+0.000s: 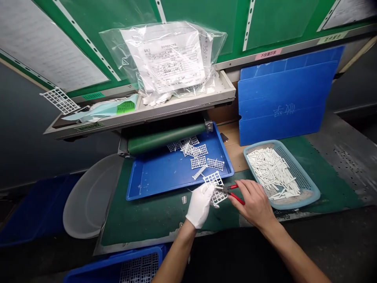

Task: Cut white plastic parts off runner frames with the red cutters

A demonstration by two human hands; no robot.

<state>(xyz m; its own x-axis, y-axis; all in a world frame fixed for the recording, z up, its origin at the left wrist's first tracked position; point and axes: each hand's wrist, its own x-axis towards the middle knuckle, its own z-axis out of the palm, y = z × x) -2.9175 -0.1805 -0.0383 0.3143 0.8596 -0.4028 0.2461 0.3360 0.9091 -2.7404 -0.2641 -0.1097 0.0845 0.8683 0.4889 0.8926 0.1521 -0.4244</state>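
Head view: gloved left hand pinches a white grid above the worktop, beside the tray; right hand, grip closed round red cutters, lying crosswise, tips pointing left at grid

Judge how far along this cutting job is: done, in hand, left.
Done: white sticks heaped in the mesh basket. In hand: the gloved left hand holds one white grid; the right hand sets red-handled cutters to it. Left: several grids on the blue tray.
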